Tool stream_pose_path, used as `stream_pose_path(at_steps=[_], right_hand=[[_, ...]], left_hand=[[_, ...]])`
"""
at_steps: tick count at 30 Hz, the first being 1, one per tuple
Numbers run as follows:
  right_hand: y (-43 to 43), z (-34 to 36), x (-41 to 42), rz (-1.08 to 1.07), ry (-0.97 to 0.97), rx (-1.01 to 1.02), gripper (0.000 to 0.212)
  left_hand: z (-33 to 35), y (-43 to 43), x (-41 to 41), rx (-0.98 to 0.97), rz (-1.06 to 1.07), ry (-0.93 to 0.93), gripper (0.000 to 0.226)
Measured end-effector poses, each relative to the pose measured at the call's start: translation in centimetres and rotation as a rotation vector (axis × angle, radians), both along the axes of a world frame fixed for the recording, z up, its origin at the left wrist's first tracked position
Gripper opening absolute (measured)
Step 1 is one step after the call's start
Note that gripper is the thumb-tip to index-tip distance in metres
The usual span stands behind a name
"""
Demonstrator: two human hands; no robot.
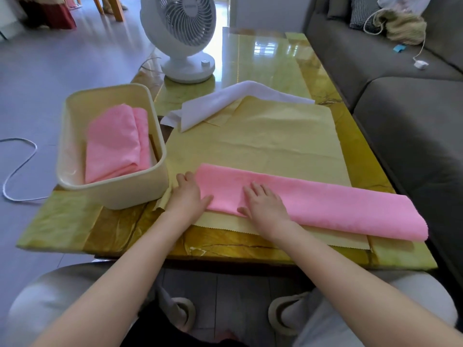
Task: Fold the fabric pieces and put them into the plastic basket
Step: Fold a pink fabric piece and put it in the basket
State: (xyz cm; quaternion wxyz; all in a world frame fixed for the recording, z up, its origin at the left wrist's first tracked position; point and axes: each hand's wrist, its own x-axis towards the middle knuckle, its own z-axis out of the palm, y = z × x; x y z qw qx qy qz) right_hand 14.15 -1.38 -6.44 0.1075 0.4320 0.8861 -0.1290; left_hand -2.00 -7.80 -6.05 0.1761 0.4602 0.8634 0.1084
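Pink strip lying crosswise at the table's near edge

The pink fabric strip [325, 204], folded long, runs left to right over a yellow cloth [263, 139] on the table [270, 61], its right end slanting nearer the person. The right hand [265, 205] lies flat on it, fingers spread. The left hand [188, 196] rests flat at its left end, beside the plastic basket [112, 194]. That basket's near wall hides part of a folded pink cloth [115, 144] inside

White fan [186, 33] on green table [270, 58], grey sofa [413, 136], white cable [20, 166]
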Motion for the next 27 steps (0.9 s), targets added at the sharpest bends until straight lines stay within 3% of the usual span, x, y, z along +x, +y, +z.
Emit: stream_pose_path(at_steps=[5, 9, 13, 17, 21, 27], right_hand=[[-0.2, -0.1, -0.3, -0.024, -0.019, -0.016, 0.061], [0.2, -0.1, -0.5, -0.051, 0.042, -0.034, 0.055], [0.3, 1.3, 0.0, -0.119, 0.42, -0.075, 0.033], [0.0, 4.3, 1.7, -0.228, 0.822, -0.141, 0.035], [-0.1, 5.4, 4.8, -0.363, 0.956, -0.285, 0.04], [1.7, 2.0, 7.5, -0.72, 0.827, -0.526, 0.032]], left_hand=[[0.9, 0.4, -0.1, -0.071, 0.069, -0.046, 0.075], [1.6, 0.1, 1.3, 0.236, 0.083, -0.039, 0.052], [3.2, 0.4, 3.8, 0.636, 0.013, -0.118, 0.042], [3.9, 1.6, 7.5, 0.818, -0.117, -0.291, 0.035], [2.9, 2.5, 11.3, 0.792, -0.238, -0.412, 0.03], [0.5, 2.4, 13.4, 0.55, -0.401, -0.468, 0.023]])
